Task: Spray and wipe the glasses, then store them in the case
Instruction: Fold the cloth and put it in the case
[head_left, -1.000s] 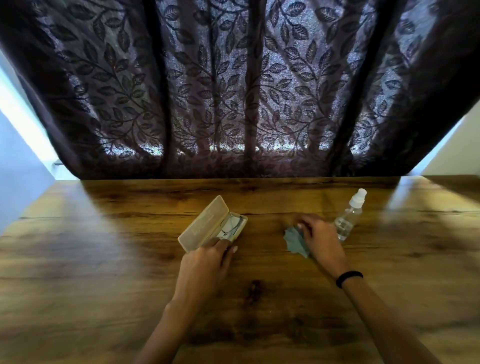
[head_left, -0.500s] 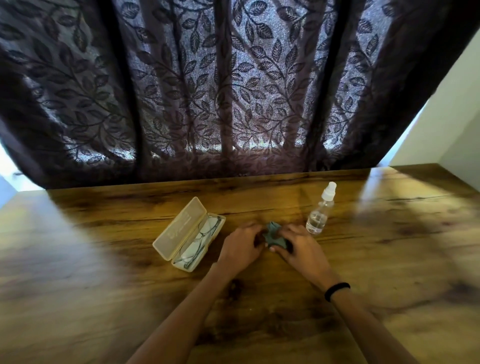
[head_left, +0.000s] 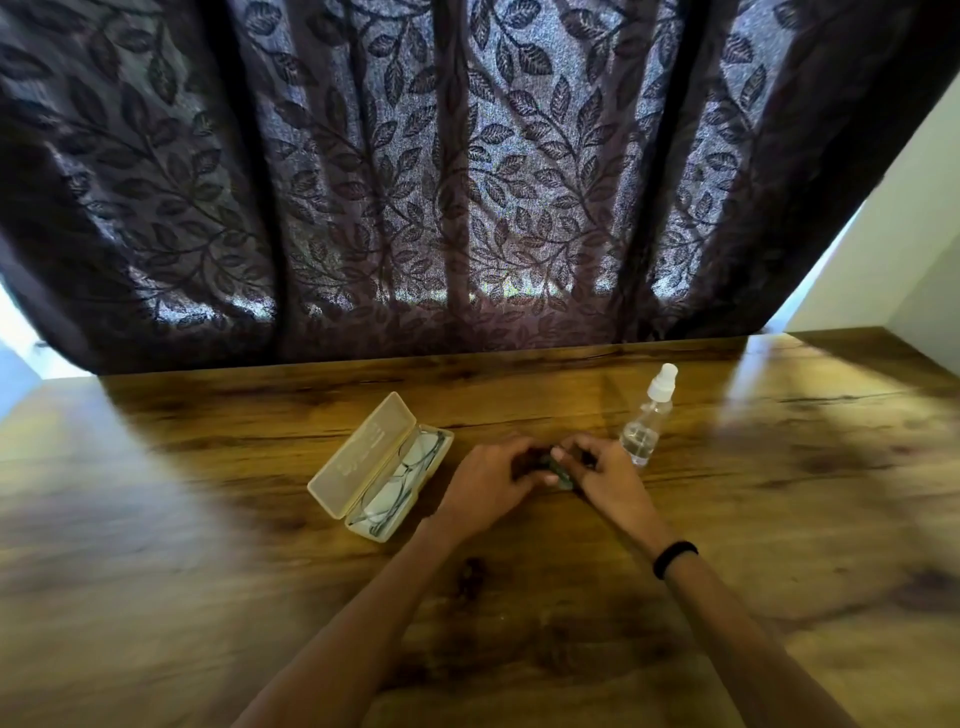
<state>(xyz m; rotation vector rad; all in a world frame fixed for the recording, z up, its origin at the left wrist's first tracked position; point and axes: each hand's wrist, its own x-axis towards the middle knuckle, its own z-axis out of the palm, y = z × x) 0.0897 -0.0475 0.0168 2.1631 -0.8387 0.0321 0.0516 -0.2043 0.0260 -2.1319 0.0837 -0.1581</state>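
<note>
Cloth (head_left: 560, 475) is pinched between left hand (head_left: 488, 480) and right hand (head_left: 605, 480), mid-table.
Glasses (head_left: 400, 483) are laid in the open case (head_left: 358, 457) just beside, 9 o'clock; spray bottle (head_left: 647, 423) is stood upright, 1 o'clock; table (head_left: 779, 519) far edge is met by curtain (head_left: 467, 182), 12 o'clock.

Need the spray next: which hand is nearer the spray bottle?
Right. The right hand lies just left of the spray bottle, close by its base; the left hand is farther left, beyond the cloth both hands grip.
</note>
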